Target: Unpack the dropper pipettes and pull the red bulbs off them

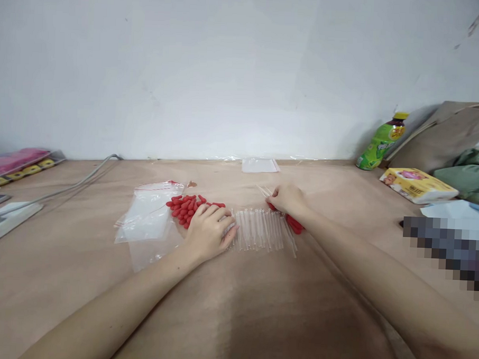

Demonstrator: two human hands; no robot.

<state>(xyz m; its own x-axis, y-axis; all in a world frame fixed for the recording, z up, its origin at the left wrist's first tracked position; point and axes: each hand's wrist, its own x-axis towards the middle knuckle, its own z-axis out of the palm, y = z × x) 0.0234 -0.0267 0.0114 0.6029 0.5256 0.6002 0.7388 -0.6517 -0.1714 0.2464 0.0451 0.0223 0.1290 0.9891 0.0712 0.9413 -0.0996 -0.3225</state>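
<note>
A row of clear thin glass tubes (259, 230) lies side by side on the wooden table. My left hand (208, 232) rests at the row's left end, fingers curved and thumb apart, with tube ends showing in the gap. Beside it is a heap of red rubber bulbs (184, 211), partly covered by the hand. My right hand (289, 199) is closed in a pinch above the row's right end. Red shows under its fingertips and thin clear tubes (265, 191) stick out to the upper left, like a glass dropper. More red bulbs (295, 224) lie under the right wrist.
Clear zip bags (148, 212) lie left of the bulbs. A white packet (259, 165) sits by the wall. At right are a green drink bottle (384, 141), a yellow tissue pack (417, 184) and a bag (443, 133). A grey cable (84, 180) crosses the left side.
</note>
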